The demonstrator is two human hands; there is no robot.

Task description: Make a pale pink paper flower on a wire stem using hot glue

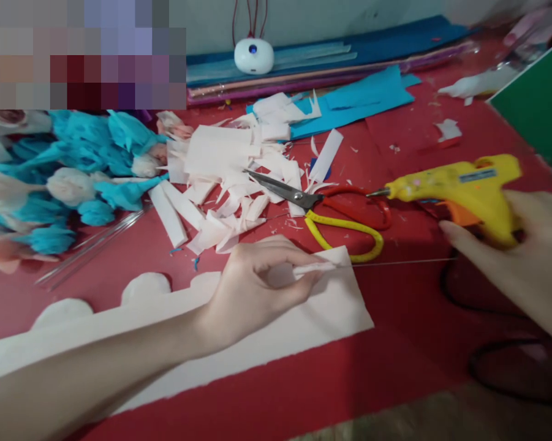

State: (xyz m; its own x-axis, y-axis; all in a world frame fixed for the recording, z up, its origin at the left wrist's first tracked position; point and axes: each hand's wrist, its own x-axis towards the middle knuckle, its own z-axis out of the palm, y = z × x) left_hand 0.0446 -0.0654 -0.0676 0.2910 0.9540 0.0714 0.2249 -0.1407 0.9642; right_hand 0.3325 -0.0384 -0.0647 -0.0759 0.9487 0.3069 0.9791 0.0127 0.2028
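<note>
Left hand point(264, 288) in a pinch on white-tipped wire point(399, 263), right hand point(528, 245) round a yellow glue gun point(462, 180)

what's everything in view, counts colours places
glue gun: one, yellow, right
wire: one, pale, centre
scissors: one, red and yellow handles, centre
sheet: one, white, lower centre
paper scraps: many, white, centre
bundles: several, blue, white, pink, left
discs: several, white, lower left
rods: some, clear, left
strips: some, blue, top
oval device: one, white, top
rolls: some, pink, top
board: one, green, right
cable loops: two, black, right
tabletop: one, red, throughout
left hand: one, bare, pinching wire
right hand: one, bare, gripping glue gun
</note>
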